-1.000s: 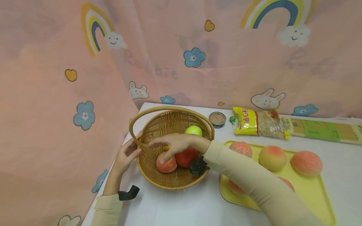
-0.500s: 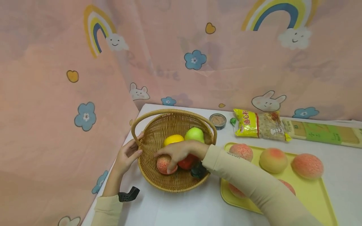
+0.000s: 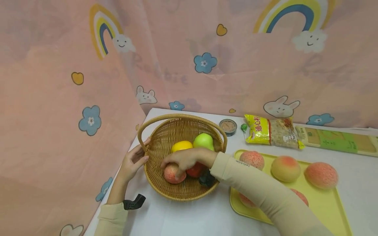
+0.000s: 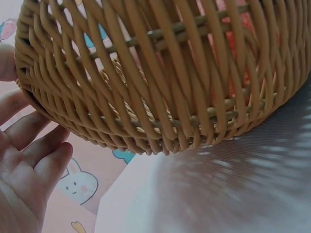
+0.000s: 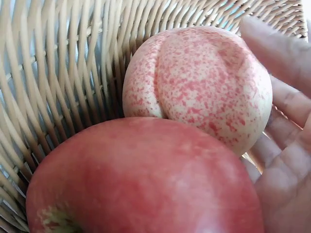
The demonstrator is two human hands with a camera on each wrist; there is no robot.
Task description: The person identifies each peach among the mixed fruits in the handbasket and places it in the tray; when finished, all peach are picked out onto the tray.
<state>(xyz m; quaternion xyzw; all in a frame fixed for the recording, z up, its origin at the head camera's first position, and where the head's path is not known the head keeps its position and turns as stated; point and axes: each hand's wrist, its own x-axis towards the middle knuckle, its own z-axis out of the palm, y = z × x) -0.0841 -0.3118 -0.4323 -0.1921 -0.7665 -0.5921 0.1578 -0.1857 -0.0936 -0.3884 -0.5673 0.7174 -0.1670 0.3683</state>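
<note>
A wicker basket with an arched handle stands on the white table. At its left side my left hand holds the rim by the handle's base; in the left wrist view the fingers lie against the woven wall. Inside the basket my right hand grips a pink speckled peach, thumb and fingers around it in the right wrist view. A red apple lies right beside that peach. Behind the right hand are a yellow lemon-like fruit and a green apple.
A yellow tray with several peaches stands at the right, partly under my right forearm. Along the back are a round tin, a green lollipop, a yellow food bag and a long noodle pack.
My right hand has lowered into the basket and its fingers have closed around the peach. The lemon-like fruit shows more now. My left hand keeps its place on the rim.
</note>
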